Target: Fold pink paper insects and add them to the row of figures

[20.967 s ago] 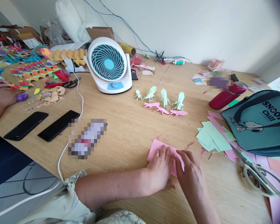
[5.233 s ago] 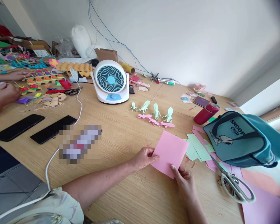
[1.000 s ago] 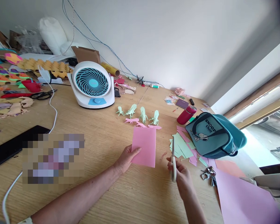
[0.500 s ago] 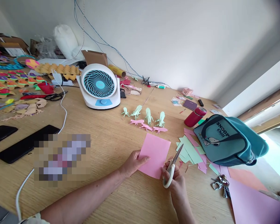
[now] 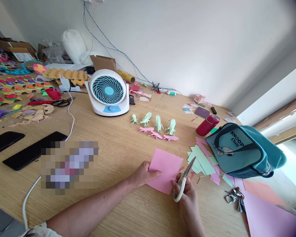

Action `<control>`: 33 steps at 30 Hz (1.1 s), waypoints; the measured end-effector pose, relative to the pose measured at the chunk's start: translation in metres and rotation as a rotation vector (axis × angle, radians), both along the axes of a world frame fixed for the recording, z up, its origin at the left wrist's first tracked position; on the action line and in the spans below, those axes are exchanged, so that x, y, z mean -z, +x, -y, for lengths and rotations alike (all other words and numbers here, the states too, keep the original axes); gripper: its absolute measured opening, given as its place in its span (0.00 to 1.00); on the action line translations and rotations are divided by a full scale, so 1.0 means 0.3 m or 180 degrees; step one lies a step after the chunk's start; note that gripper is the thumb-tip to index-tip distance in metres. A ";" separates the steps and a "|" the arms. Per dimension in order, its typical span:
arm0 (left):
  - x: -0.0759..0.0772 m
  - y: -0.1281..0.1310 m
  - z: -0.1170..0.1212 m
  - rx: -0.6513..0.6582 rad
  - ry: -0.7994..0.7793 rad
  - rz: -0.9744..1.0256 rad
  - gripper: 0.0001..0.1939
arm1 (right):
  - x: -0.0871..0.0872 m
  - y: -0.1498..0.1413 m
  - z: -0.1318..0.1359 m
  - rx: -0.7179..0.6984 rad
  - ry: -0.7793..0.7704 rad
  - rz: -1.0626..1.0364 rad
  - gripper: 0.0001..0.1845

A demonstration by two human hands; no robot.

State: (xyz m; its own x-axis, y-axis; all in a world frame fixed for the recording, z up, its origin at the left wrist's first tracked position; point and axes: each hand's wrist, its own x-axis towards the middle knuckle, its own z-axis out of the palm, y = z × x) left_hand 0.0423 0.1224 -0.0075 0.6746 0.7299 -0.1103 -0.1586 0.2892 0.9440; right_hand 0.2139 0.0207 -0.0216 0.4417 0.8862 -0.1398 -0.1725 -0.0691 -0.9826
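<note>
A pink sheet of paper (image 5: 167,168) is pinched at its left edge by my left hand (image 5: 141,176), thumb on top. My right hand (image 5: 187,194) grips white-handled scissors (image 5: 181,186), their blades pointing up and away, just right of the sheet. Right thumb and fingers lie close by the paper's lower right edge; whether they touch it I cannot tell. Beyond the sheet stand several light green folded paper figures (image 5: 158,123), with pink folded paper figures (image 5: 156,135) in front of them.
Green paper scraps (image 5: 201,161) lie beside a teal bag (image 5: 239,151) and a red flask (image 5: 207,125). Keys (image 5: 235,197) and a large pink sheet (image 5: 266,214) are at right. A white fan (image 5: 110,95) stands behind; a black phone-like slab (image 5: 34,149) and a white cable (image 5: 29,197) lie left.
The whole view has shifted slightly. Both hands, the pink sheet and the scissors sit a little lower in view; both grips stay the same.
</note>
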 end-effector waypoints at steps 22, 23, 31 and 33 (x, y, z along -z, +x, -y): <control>-0.039 -0.007 0.001 0.0294 0.0987 -0.0675 0.17 | -0.013 0.019 -0.005 0.0315 0.0029 -0.0280 0.22; -0.040 -0.008 0.001 0.0338 0.0992 -0.0674 0.17 | -0.015 0.021 -0.005 0.0353 0.0034 -0.0288 0.23; -0.050 -0.008 0.014 0.0473 0.1082 -0.0773 0.26 | -0.043 0.045 -0.006 0.0415 0.0076 -0.0324 0.20; -0.050 -0.009 0.018 0.0540 0.1110 -0.0831 0.25 | -0.054 0.054 -0.007 0.0456 0.0096 -0.0301 0.20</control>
State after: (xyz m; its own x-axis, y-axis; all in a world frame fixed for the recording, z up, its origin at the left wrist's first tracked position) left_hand 0.0394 0.1171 0.0076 0.7700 0.6353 -0.0599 0.1193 -0.0511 0.9915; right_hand 0.2299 0.0227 -0.0055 0.5500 0.8194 -0.1611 -0.2703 -0.0079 -0.9628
